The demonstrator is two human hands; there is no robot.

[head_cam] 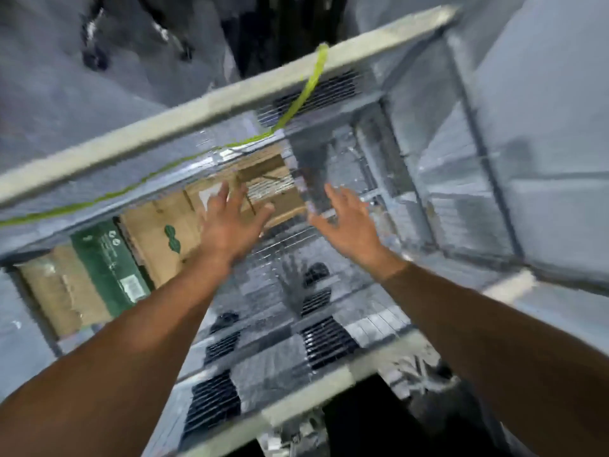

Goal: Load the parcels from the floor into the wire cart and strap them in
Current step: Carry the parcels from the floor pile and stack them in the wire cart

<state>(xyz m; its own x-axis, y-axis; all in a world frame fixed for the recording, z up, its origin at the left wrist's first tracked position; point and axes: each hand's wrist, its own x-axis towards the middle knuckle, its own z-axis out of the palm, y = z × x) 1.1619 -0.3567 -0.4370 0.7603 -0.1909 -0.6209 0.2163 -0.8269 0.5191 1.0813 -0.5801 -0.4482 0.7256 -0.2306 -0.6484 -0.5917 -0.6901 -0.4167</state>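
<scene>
I look down into the wire cart (211, 107); the picture is blurred by motion. Cardboard parcels lie at its bottom left: a brown box with a green print (155, 239), a green-sided box (105, 265) and a plain brown box (52, 288). Another brown box (270, 179) sits further in. My left hand (230, 219) hovers over it with fingers spread, holding nothing. My right hand (349, 222) is spread likewise above the cart's bare wire floor (290, 252). A yellow-green strap (306, 84) hangs from the far top rail and runs left along the cart side.
The cart's right wire wall (478, 179) and near rail (329, 387) enclose my arms. Grey floor (66, 94) lies beyond the far rail, with dark shapes (263, 24) at the top. The floor below shows dark through the mesh.
</scene>
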